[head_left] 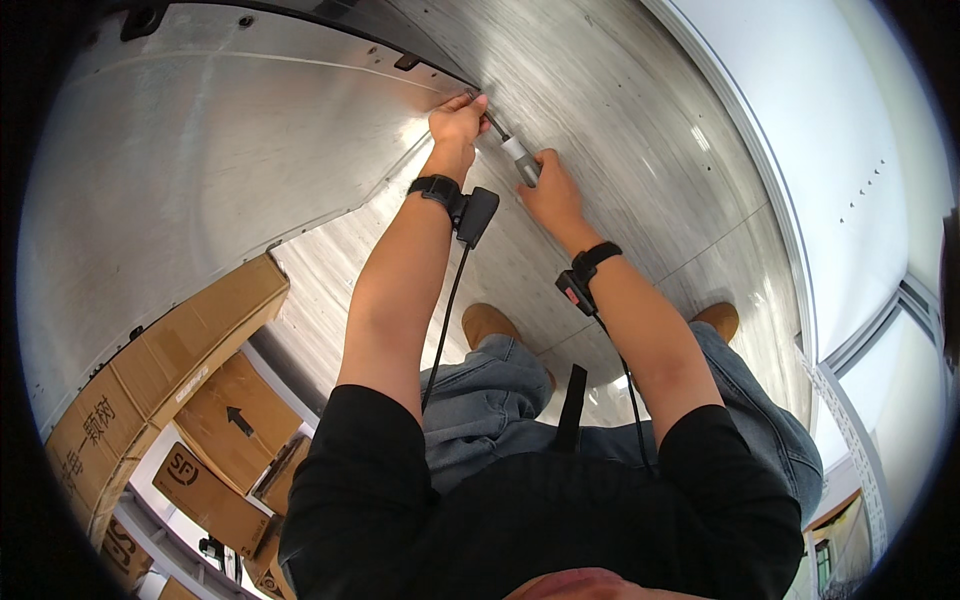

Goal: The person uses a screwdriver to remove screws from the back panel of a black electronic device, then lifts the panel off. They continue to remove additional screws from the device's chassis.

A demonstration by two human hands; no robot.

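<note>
1. The right-hand grip [553, 203] is grasping a slim screwdriver [520, 160] with grey-and-white handle and dark metal shaft, in the frame's upper middle.
2. From this grip, its long axis is pointing to upper left.
3. The left-hand grip [458, 122] is lying nearer the tip, at the large silver metal panel's [250, 130] edge; whether it is holding something, I cannot tell.
</note>
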